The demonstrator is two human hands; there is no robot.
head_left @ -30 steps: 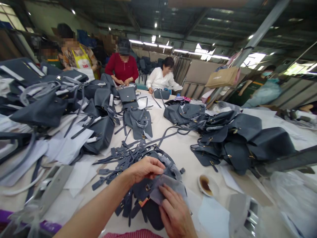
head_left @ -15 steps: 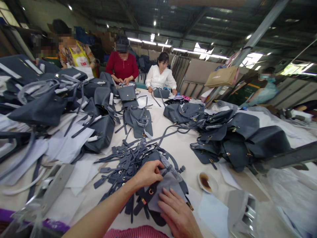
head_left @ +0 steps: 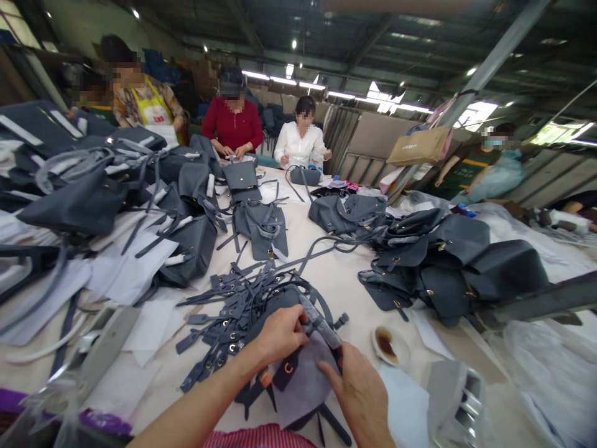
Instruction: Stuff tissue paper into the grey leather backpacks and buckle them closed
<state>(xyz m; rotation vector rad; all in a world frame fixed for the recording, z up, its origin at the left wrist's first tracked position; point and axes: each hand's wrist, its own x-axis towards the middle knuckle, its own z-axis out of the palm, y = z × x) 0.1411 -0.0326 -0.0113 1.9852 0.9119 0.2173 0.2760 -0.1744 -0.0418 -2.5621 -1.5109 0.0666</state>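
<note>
A dark blue-grey leather-look bag [head_left: 285,300] lies on the table right in front of me. On it are a plastic-wrapped handle [head_left: 328,330], a thin greyish sheet [head_left: 305,389] and a buckle tab [head_left: 285,371]. My left hand [head_left: 280,333] pinches the bag's strap beside the wrapped handle; its fingertips are partly hidden. Curled around the right edge of the bag, my right hand [head_left: 364,392] has its thumb over the sheet and its other fingers out of sight. Several buckle straps [head_left: 224,323] lie in a heap at the left, against the bag.
Piled bags stand at the left [head_left: 74,199] and right [head_left: 448,261]. A dish of brown liquid [head_left: 386,344] sits right of my hand, beside white paper [head_left: 405,398]. Metal fittings flank me at the left [head_left: 100,354] and right [head_left: 457,401]. Several co-workers are across the table.
My right hand has gone from lying flat on the sheet to gripping the bag's right edge, further up and right. The sheet has tilted and shifted. My left hand has barely moved.
</note>
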